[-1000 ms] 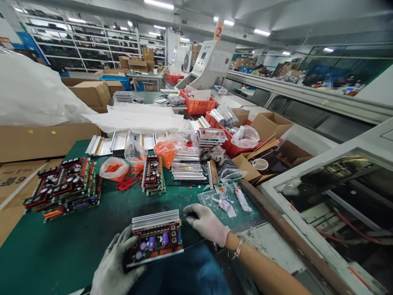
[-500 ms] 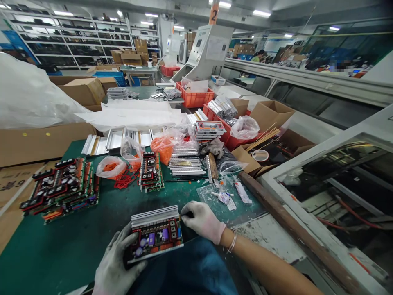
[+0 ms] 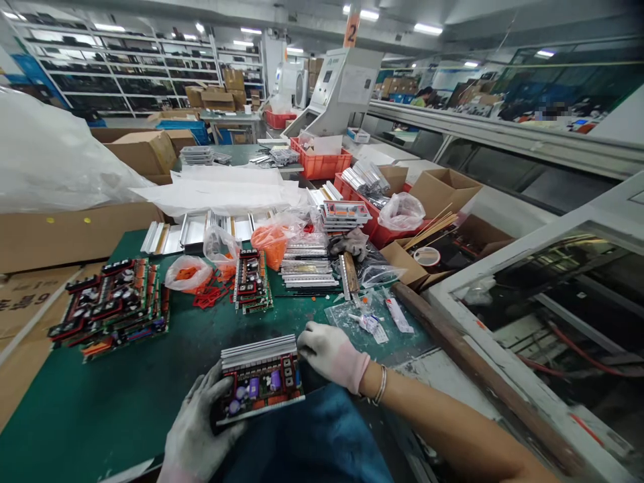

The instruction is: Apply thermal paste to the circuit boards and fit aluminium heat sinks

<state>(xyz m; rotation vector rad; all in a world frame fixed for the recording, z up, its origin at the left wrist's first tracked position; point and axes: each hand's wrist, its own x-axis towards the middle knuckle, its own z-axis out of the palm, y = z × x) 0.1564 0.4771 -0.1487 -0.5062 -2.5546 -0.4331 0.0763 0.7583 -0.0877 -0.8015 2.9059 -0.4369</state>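
Observation:
My gloved left hand (image 3: 198,429) grips the near left corner of a circuit board with a ribbed aluminium heat sink (image 3: 260,376), held over the green mat (image 3: 100,402) at the table's front edge. At the board's right end rests my gloved right hand (image 3: 332,354), fingers curled and pinched against that edge; what they pinch is hidden. A bracelet sits on that wrist.
A stack of boards (image 3: 113,308) lies at the left, a smaller stack (image 3: 253,288) in the middle. Beside it are heat sink strips (image 3: 308,268), orange parts bags (image 3: 188,274), a clear bag with small tubes (image 3: 369,322), cardboard boxes (image 3: 443,194) and red bins (image 3: 322,164).
My right hand has slid left from the mat onto the board's right end. The board and left hand have shifted slightly right.

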